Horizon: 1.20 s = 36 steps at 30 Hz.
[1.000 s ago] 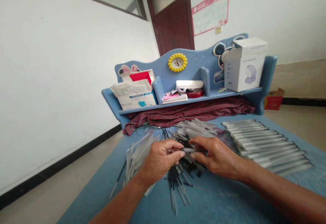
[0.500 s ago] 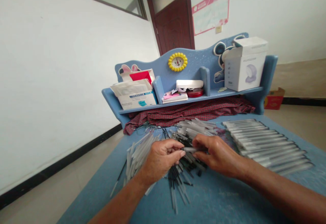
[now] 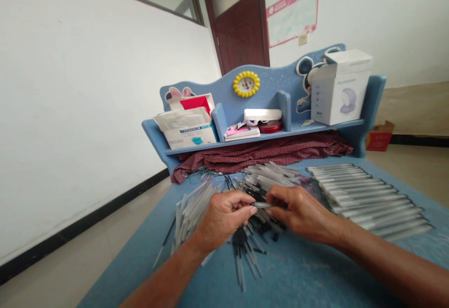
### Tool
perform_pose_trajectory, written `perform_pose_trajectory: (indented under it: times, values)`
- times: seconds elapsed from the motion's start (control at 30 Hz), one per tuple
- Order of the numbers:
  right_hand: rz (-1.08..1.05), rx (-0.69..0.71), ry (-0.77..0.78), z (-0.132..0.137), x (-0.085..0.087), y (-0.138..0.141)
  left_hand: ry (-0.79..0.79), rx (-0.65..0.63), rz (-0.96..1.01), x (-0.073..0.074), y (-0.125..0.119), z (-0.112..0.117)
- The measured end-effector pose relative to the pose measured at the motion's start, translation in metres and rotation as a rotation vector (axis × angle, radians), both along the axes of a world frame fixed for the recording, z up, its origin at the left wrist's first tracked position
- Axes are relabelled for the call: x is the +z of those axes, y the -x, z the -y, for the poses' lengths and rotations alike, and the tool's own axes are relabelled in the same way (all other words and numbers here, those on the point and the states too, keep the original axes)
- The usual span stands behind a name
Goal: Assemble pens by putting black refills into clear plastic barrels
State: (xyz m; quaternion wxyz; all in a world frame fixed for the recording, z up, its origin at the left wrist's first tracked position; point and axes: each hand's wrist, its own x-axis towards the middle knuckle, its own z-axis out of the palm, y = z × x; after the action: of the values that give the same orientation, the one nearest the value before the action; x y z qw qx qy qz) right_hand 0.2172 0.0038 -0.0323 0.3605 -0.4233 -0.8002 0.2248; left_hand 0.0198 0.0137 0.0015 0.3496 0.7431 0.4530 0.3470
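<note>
A slim, translucent pen [image 3: 261,204] lies crosswise between my two hands, over the middle of the table. My left hand [image 3: 226,217] pinches one end of it between thumb and fingers. The other end is gripped by the fingertips of my right hand [image 3: 293,208]; both ends are covered by fingers. Beneath the hands are black-tipped pen refills [image 3: 242,247], partly hidden. Clear pen barrels [image 3: 196,207] are heaped left of my left hand, and a second pile of translucent pen parts [image 3: 273,173] lies behind the hands. To the right, black-ended pens [image 3: 368,200] are laid in a stacked row.
The blue table [image 3: 298,275] has a raised shelf [image 3: 196,148] at its back, holding a mask box [image 3: 191,135], a white carton [image 3: 338,90] and a red round tin [image 3: 270,127]. Checked red cloth [image 3: 259,151] is bunched under the shelf. A yellow flower-shaped clock [image 3: 246,84] sits above.
Both hands keep the same grip on the pen. The whole view has shifted very slightly; nothing on the table has visibly moved.
</note>
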Motion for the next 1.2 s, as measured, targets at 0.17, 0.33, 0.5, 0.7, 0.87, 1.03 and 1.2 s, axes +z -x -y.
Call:
perform_pose_trajectory:
  times: [0.17, 0.33, 0.5, 0.7, 0.87, 1.03, 1.2]
  values:
    - [-0.037, 0.082, 0.074, 0.002, 0.005, 0.0, -0.018, -0.014, 0.007, 0.0, 0.002, 0.0]
    - [-0.174, 0.186, 0.237, -0.001, 0.002, 0.0, -0.052, -0.038, -0.015, 0.0, 0.003, 0.0]
    - [-0.267, 0.283, 0.375, -0.004, -0.001, -0.003, -0.065, -0.061, -0.019, -0.001, 0.004, 0.001]
    - [-0.192, 0.215, 0.317, -0.005, 0.005, -0.006, -0.094, -0.067, -0.051, -0.003, 0.004, -0.001]
    - [0.006, 0.109, 0.076, -0.006, 0.011, -0.008, -0.154, -0.076, -0.131, -0.003, 0.003, -0.005]
    - [0.297, 0.065, -0.132, -0.006, 0.021, -0.021, -0.226, -0.073, -0.196, -0.007, 0.004, -0.009]
    - [0.723, -0.224, -0.202, -0.013, 0.041, -0.054, -0.327, -0.067, -0.26, -0.011, 0.006, -0.012]
